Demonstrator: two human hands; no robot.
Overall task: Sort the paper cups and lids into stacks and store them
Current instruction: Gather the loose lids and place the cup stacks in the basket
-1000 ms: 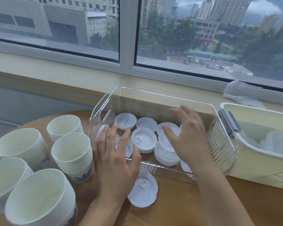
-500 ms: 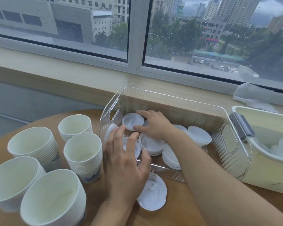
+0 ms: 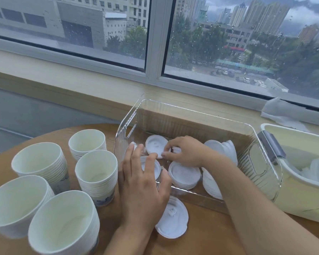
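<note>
At frame centre, the right hand [image 3: 185, 151] is pinching a white lid [image 3: 156, 145] inside the clear bin [image 3: 254, 163], while the left hand [image 3: 143, 188] is resting flat, fingers straight, against its front wall.

1 head view, looking down, close over table [image 3: 201, 234]

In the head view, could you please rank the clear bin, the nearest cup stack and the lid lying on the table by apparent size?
1. clear bin, largest.
2. nearest cup stack, though nearness to the camera enlarges it.
3. lid on the table, smallest.
</note>
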